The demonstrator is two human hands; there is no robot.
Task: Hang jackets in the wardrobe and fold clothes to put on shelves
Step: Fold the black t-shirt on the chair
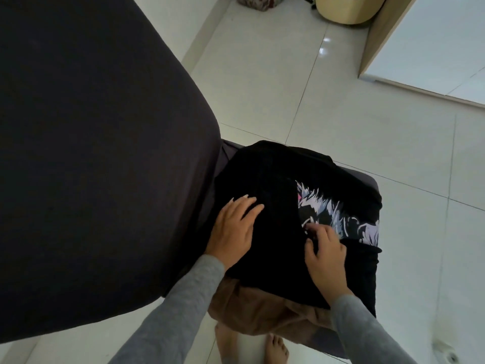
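Head view: my left hand (233, 227) lies flat, fingers straight, on a black shirt (275, 174) half-folded on a grey stool (368, 182). My right hand (325, 256) pinches the folded edge with curled fingers. I'd pin it flat and fold squarely.

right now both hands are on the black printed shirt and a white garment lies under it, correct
Not quite. The garment under the black printed shirt is brown, not white, as the head view shows. The left hand and the right hand are both on the shirt.
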